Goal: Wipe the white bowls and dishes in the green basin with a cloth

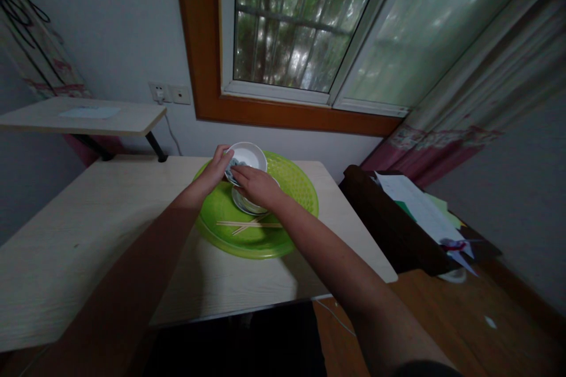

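Note:
A white bowl with a dark pattern on its outside is tilted above a round green tray. My left hand is closed on the bowl's left rim. My right hand presses its fingers together against the bowl's near, patterned side; its thumb is hidden. Beneath my right hand, more white dishware sits on the tray, partly covered, so its exact number cannot be told. In front of it, several light wooden chopsticks lie crossed on the tray.
The tray stands on a pale wooden table against the wall. A raised shelf with a paper on it is at the left. Beyond the table's right edge, papers lie on a dark brown piece of furniture. A window is behind.

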{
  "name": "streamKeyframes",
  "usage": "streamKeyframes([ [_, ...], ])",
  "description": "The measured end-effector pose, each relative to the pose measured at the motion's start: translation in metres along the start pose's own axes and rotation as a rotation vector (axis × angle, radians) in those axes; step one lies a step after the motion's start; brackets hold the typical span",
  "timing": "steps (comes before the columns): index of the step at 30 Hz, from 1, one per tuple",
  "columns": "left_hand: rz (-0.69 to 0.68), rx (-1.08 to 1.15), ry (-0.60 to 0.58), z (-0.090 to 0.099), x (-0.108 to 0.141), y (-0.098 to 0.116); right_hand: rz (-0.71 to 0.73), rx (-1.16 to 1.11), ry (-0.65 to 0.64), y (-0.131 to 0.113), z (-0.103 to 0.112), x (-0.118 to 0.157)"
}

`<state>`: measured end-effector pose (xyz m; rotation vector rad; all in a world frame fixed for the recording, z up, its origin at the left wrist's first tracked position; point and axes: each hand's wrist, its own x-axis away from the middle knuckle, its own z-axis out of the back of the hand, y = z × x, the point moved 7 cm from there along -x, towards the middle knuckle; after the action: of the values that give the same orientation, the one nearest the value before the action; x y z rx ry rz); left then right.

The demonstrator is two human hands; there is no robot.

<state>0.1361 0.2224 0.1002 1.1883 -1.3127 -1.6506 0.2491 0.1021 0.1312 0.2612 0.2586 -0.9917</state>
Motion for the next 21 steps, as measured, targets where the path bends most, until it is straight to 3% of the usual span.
streamKeyframes([
  [4, -0.029, 0.053, -0.025, -0.003, -0.002, -0.004, -0.009, -0.023, 0.035, 0.002, 0.001, 0.001],
  [8, 0.014, 0.069, -0.054, -0.006, -0.002, -0.006, -0.120, 0.009, 0.027, 0.005, 0.007, 0.001],
  [13, -0.025, 0.009, -0.056, -0.005, 0.000, 0.003, -0.237, 0.092, 0.015, 0.003, 0.014, -0.001],
  [21, -0.094, -0.126, -0.045, -0.005, 0.009, 0.023, -0.307, 0.164, -0.141, -0.001, 0.010, -0.006],
])
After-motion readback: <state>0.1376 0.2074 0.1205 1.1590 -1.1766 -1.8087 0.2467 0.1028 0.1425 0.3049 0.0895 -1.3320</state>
